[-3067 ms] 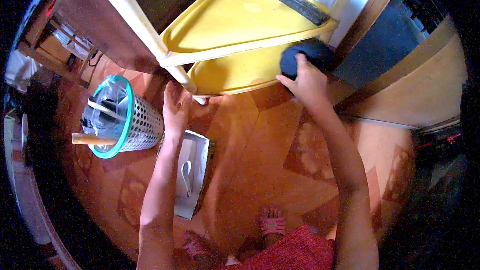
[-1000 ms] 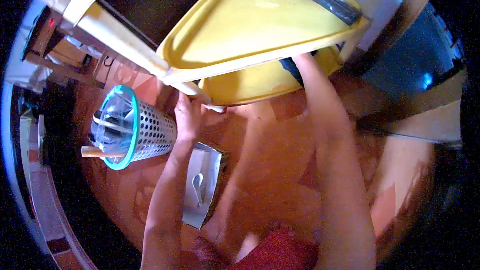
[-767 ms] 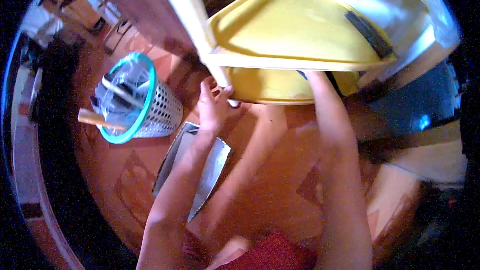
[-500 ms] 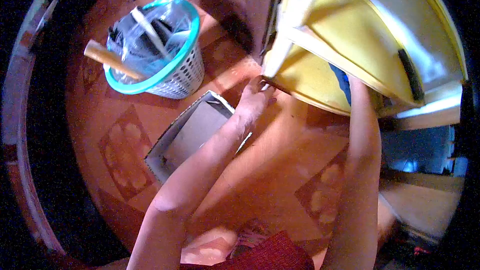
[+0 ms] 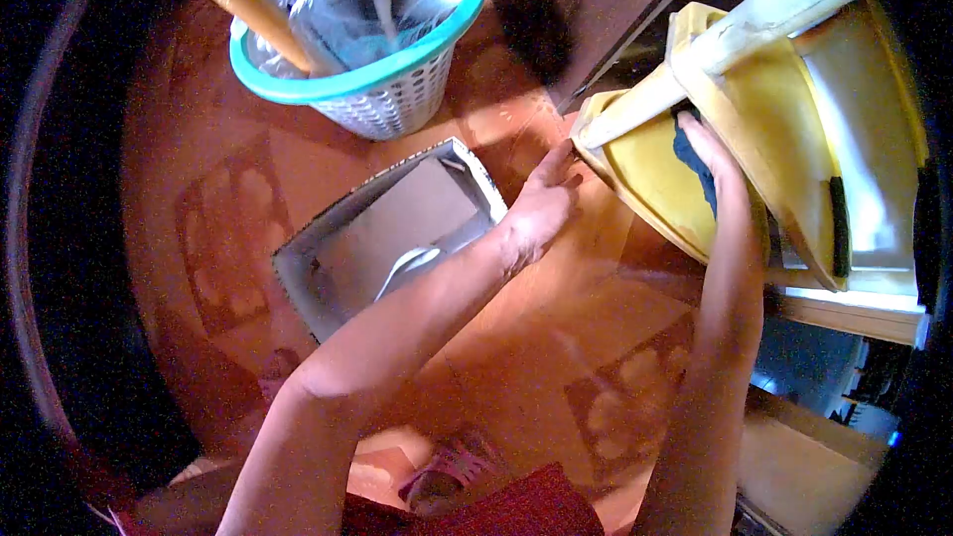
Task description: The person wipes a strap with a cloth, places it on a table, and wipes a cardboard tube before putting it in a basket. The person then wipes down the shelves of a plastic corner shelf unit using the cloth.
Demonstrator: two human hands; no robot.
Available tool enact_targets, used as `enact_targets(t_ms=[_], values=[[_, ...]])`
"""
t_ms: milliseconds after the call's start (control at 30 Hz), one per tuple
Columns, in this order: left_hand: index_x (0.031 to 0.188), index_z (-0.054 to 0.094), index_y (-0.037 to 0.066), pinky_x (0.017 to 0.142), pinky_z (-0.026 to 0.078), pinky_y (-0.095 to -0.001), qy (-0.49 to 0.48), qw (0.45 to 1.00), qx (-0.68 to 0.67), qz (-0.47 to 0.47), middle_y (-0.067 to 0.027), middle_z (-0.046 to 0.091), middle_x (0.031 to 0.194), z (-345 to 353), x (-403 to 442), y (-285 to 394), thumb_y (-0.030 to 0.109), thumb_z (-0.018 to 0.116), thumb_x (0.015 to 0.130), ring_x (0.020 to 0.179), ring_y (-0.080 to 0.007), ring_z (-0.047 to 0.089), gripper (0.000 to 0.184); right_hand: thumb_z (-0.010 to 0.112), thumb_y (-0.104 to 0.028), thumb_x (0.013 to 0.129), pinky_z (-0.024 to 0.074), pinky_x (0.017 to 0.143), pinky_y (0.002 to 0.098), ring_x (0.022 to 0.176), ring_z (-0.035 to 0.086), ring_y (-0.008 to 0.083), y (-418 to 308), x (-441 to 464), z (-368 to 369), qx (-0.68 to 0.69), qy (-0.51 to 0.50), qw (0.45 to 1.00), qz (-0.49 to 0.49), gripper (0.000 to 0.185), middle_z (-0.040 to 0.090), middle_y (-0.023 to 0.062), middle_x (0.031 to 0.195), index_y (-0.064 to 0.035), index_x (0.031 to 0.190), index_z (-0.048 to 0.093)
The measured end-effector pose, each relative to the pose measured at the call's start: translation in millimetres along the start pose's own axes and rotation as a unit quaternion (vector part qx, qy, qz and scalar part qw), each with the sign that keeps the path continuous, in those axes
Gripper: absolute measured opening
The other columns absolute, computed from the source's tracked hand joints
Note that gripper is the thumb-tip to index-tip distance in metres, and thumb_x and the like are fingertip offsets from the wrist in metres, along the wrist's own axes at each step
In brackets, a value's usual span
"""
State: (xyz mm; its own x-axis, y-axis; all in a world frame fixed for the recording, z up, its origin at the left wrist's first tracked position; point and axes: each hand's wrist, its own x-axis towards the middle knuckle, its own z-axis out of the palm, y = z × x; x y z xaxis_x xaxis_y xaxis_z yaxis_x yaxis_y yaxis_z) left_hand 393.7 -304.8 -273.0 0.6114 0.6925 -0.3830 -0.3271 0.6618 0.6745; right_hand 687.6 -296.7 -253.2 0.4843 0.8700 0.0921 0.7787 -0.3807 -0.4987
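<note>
Cloth (image 5: pixel 692 156) in right hand (image 5: pixel 717 151) (upper shelf (image 5: pixel 779 104) overhanging); box (image 5: pixel 483 179), basket (image 5: pixel 389 109) leftward.

Right fingers (image 5: pixel 701 139) on cloth (image 5: pixel 689 156), yellow shelf (image 5: pixel 647 185); left fingers (image 5: pixel 557 163) near leg (image 5: pixel 635 113)

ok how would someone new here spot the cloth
Find the yellow shelf at the right of the view, then its lower tier. The cloth is there, partly hidden by the right hand. It shows dark blue with an uneven edge, unlike the slim black bar on the tier above.
</note>
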Motion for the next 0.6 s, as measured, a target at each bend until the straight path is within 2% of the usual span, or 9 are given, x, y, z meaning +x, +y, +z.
enact_targets(t_ms=[67, 133, 167, 267, 300, 333, 400, 500, 600], values=[[0.135, 0.026, 0.005, 0.090, 0.039, -0.0263, 0.012, 1.000, -0.012, 0.015, -0.0097, 0.044, 0.125, 3, -3, -2, -0.008, 0.044, 0.079, 0.110, -0.0189, 0.044, 0.060, 0.050, -0.026, 0.078, 0.0278, 0.101, 0.0380, 0.121, 0.034, 0.0314, -32, -23, 9, -0.011, -0.110, 0.993, -0.033, 0.055, 0.040, 0.0186, 0.129, -0.0053, 0.128, 0.038], [0.135, 0.024, 0.005, 0.095, 0.034, -0.0287, -0.003, 1.000, -0.002, 0.012, -0.0106, 0.041, 0.128, 10, -10, 6, -0.008, 0.043, 0.079, 0.116, -0.0209, 0.039, 0.061, 0.055, -0.028, 0.075, 0.0367, 0.090, 0.0414, 0.104, 0.047, 0.0368, -59, -44, 9, -0.072, -0.205, 0.970, -0.106, 0.044, 0.051, 0.0249, 0.108, 0.0003, 0.109, 0.050], [0.136, 0.022, 0.006, 0.095, 0.035, -0.0316, 0.000, 1.000, 0.017, 0.020, -0.0109, 0.038, 0.131, 9, -2, -4, -0.008, 0.045, 0.077, 0.118, -0.0230, 0.037, 0.065, 0.057, -0.029, 0.074, 0.0383, 0.087, 0.0409, 0.099, 0.050, 0.0363, -64, -54, 14, -0.079, -0.161, 0.963, -0.203, 0.043, 0.052, 0.0250, 0.102, 0.0012, 0.103, 0.050], [0.137, 0.020, 0.009, 0.094, 0.036, -0.0335, -0.007, 0.999, -0.026, 0.039, -0.0108, 0.034, 0.133, 7, 4, -17, -0.009, 0.045, 0.074, 0.119, -0.0238, 0.035, 0.071, 0.054, -0.034, 0.075, 0.0391, 0.087, 0.0420, 0.099, 0.051, 0.0360, -59, -49, 6, -0.166, -0.105, 0.957, -0.212, 0.045, 0.054, 0.0239, 0.101, 0.0008, 0.103, 0.050], [0.137, 0.020, 0.009, 0.094, 0.036, -0.0335, -0.006, 0.999, -0.029, 0.039, -0.0108, 0.034, 0.133, 7, 2, -13, -0.009, 0.045, 0.074, 0.119, -0.0238, 0.035, 0.071, 0.052, -0.037, 0.076, 0.0360, 0.091, 0.0419, 0.105, 0.048, 0.0350, -73, -45, -6, -0.149, -0.191, 0.969, -0.042, 0.049, 0.051, 0.0231, 0.109, -0.0006, 0.108, 0.049], [0.138, 0.017, 0.011, 0.093, 0.036, -0.0339, 0.003, 1.000, -0.007, 0.015, -0.0107, 0.033, 0.134, 10, -3, -8, -0.010, 0.045, 0.073, 0.120, -0.0240, 0.034, 0.074, 0.051, -0.036, 0.078, 0.0287, 0.100, 0.0370, 0.117, 0.039, 0.0344, -68, -37, -9, -0.117, -0.184, 0.976, -0.011, 0.060, 0.041, 0.0244, 0.125, 0.0000, 0.125, 0.039], [0.139, 0.015, 0.012, 0.092, 0.037, -0.0343, 0.014, 1.000, 0.014, -0.007, -0.0106, 0.032, 0.135, 14, -11, 2, -0.010, 0.045, 0.072, 0.122, -0.0241, 0.032, 0.076, 0.047, -0.040, 0.081, 0.0271, 0.101, 0.0355, 0.120, 0.036, 0.0343, -10, -6, 2, -0.222, -0.071, 0.972, 0.019, 0.063, 0.037, 0.0255, 0.129, 0.0012, 0.127, 0.037], [0.140, 0.006, 0.015, 0.093, 0.037, -0.0353, 0.015, 1.000, -0.023, -0.014, -0.0112, 0.024, 0.141, 9, -11, 3, -0.011, 0.044, 0.071, 0.129, -0.0266, 0.022, 0.083, 0.044, -0.043, 0.083, 0.0268, 0.101, 0.0361, 0.120, 0.036, 0.0364, 38, 24, 7, -0.077, 0.025, 0.996, -0.035, 0.065, 0.037, 0.0265, 0.128, 0.0034, 0.127, 0.036], [0.140, 0.005, 0.015, 0.094, 0.036, -0.0361, -0.019, 0.998, -0.038, 0.040, -0.0112, 0.020, 0.142, -2, 3, -22, -0.012, 0.043, 0.070, 0.130, -0.0266, 0.020, 0.084, 0.047, -0.039, 0.082, 0.0295, 0.098, 0.0369, 0.117, 0.039, 0.0380, 2, 6, 20, -0.134, -0.024, 0.989, 0.050, 0.062, 0.041, 0.0274, 0.125, 0.0043, 0.125, 0.037]])
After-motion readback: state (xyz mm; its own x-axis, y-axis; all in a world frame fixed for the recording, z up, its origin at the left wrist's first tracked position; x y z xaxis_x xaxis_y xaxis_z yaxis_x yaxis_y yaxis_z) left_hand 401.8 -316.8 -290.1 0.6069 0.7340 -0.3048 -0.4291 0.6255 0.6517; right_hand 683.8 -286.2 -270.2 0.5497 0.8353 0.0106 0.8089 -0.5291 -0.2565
